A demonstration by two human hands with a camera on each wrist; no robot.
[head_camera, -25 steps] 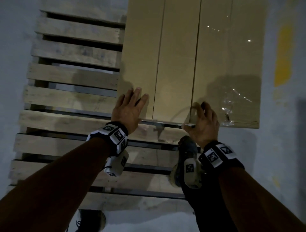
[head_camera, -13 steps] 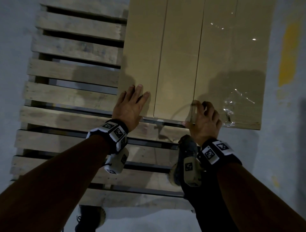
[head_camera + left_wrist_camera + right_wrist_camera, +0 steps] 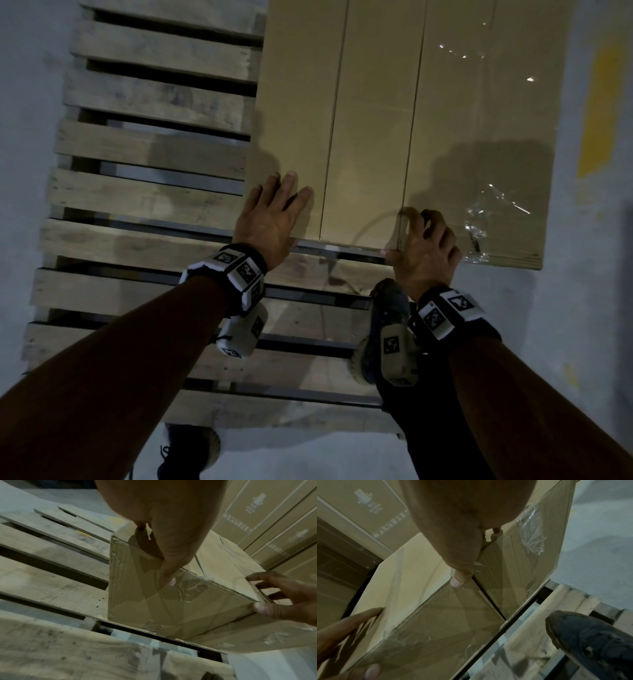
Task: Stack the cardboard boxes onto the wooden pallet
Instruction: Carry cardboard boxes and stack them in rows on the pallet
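Observation:
Three long cardboard boxes lie side by side on the right part of the wooden pallet [image 3: 147, 150]: a left box [image 3: 294, 102], a middle box [image 3: 373, 120] and a right box [image 3: 486, 120]. My left hand [image 3: 274, 219] lies flat on the near end of the left box, fingers straight on top and thumb [image 3: 169, 577] down the front face. My right hand [image 3: 424, 243] curls over the near top edge at the seam between the middle and right boxes. Its thumb [image 3: 458, 580] presses the front face and its fingers bend over the top.
My right shoe [image 3: 387, 335] stands on a pallet slat just behind the right hand; the other shoe [image 3: 191, 448] is on the floor. Crumpled clear tape [image 3: 479, 226] sticks to the right box. More printed cartons [image 3: 274, 513] are stacked beyond. The pallet's left slats are bare.
Both hands stay at the boxes' near ends. The right fingers have curled a little tighter over the edge, and the view has drifted slightly.

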